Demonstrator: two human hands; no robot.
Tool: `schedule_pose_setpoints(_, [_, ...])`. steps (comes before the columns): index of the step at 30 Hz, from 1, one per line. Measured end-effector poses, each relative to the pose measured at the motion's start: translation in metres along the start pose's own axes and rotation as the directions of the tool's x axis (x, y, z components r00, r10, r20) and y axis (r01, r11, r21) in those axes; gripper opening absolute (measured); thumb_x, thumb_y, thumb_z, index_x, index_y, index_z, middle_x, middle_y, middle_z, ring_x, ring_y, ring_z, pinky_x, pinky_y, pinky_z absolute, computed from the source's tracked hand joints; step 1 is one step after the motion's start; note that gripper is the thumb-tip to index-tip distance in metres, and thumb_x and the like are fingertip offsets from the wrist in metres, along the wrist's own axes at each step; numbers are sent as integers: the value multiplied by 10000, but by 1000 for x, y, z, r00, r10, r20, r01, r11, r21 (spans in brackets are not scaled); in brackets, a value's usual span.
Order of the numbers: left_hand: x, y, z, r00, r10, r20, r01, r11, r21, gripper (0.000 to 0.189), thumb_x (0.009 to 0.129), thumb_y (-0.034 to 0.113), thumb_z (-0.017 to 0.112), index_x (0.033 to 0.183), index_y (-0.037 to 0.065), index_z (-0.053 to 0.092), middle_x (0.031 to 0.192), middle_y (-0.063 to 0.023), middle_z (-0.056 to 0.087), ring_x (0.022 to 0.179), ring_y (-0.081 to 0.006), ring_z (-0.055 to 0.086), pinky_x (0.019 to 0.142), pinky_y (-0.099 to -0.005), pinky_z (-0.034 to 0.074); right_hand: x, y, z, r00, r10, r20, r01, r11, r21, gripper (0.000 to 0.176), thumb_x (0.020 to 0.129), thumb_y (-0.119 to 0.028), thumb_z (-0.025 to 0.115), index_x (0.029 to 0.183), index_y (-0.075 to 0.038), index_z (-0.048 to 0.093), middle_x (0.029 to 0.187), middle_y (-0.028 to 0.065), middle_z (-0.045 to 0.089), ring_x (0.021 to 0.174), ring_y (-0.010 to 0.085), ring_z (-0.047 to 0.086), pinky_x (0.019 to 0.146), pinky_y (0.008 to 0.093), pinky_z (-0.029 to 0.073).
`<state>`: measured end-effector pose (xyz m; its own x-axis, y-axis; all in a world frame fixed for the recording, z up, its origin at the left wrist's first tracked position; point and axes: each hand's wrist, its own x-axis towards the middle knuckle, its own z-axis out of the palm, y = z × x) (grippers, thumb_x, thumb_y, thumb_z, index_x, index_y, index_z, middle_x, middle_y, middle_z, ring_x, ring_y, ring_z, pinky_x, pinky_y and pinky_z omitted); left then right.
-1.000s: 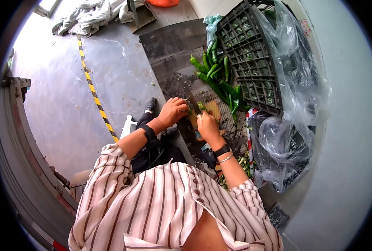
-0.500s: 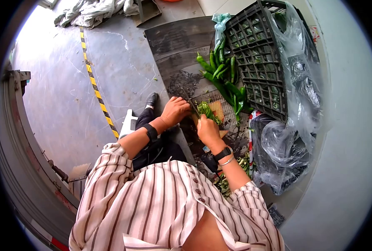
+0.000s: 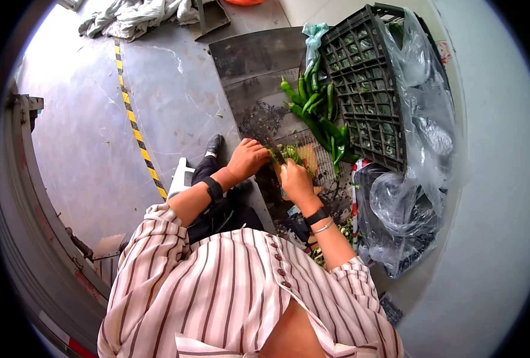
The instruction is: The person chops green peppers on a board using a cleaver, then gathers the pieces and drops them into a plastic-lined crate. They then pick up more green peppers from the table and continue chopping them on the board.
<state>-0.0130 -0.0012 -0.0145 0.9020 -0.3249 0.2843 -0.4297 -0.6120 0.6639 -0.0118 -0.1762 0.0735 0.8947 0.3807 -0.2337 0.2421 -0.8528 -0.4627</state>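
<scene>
A dark-bladed knife [image 3: 279, 156] angles up from my right hand [image 3: 297, 181], whose fingers are wrapped round its handle. Close to the blade on the left, my left hand [image 3: 249, 158] is closed, with a bit of green pepper showing at its fingertips; most of that piece is hidden. Cut green pieces [image 3: 292, 154] lie in a small heap just beyond the blade, beside an orange-brown patch [image 3: 308, 160] on the dark board [image 3: 250, 89]. Farther back, several long whole green peppers [image 3: 312, 110] rest in a pile.
A black plastic crate [image 3: 366, 89] with clear plastic in it leans at the right. Clear plastic bags [image 3: 402, 203] lie below it. Green scraps [image 3: 318, 258] lie near my right forearm. Yellow-black tape [image 3: 135, 128] crosses the grey floor; crumpled cloth [image 3: 134, 21] lies far left.
The knife blade has shifted slightly and is tilted differently between my hands. Both hands stay in nearly the same place, still closed. The view has moved a little.
</scene>
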Motion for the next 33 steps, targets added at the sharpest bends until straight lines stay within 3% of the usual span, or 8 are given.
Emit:
schedule_pose_setpoints(4, [-1,-1,3,997,1,-79,-4,999,-38,116,720,182,685,800,129,621,761,0,593,794,-186,548,778,-313,397,-8,-1,-4,996,9,94,-6,1000,-31,148,873,-138,518,823,0,501,690,221,610,653,409,604,577,480,485])
schedule_pose_setpoints(11, [0,0,-3,999,-15,-36,14,999,-28,107,725,185,678,782,130,605,759,0,572,804,-190,539,776,-322,387,-2,-2,0,985,43,165,-32,997,-68,149,874,-141,523,829,-1,497,686,222,610,655,408,607,576,482,485])
schedule_pose_setpoints(18, [2,3,-2,999,-10,-33,9,999,-33,89,726,167,662,753,140,582,735,1,548,786,-191,530,764,-322,381,9,2,26,997,72,17,-72,997,-19,157,872,-149,530,823,-3,504,697,232,607,655,426,595,580,499,476])
schedule_pose_setpoints(20, [3,4,0,999,-3,-37,2,1000,-26,88,726,168,662,753,143,582,735,1,548,789,-189,531,767,-322,381,11,9,31,994,93,-53,-88,992,87,168,873,-153,527,816,5,515,694,237,601,657,432,588,585,502,473])
schedule_pose_setpoints(24, [2,1,-1,997,-18,-81,13,998,-67,87,722,168,660,745,144,580,742,3,556,802,-188,532,766,-324,384,7,17,21,996,54,-69,-45,991,123,173,873,-154,522,816,9,526,692,242,597,665,434,587,590,503,470])
schedule_pose_setpoints(27, [2,1,2,998,-4,-59,3,1000,-11,103,709,165,670,752,139,580,750,3,557,800,-191,532,777,-327,389,-3,6,2,995,63,75,-69,994,80,190,873,-153,513,841,31,544,705,256,595,695,434,586,617,496,464])
schedule_pose_setpoints(33, [-1,1,2,997,-13,-74,11,999,-36,110,704,152,670,751,130,572,758,0,553,793,-192,527,772,-328,384,-4,6,-2,986,51,159,-55,998,18,171,872,-158,523,826,6,529,709,240,610,683,426,601,605,495,476])
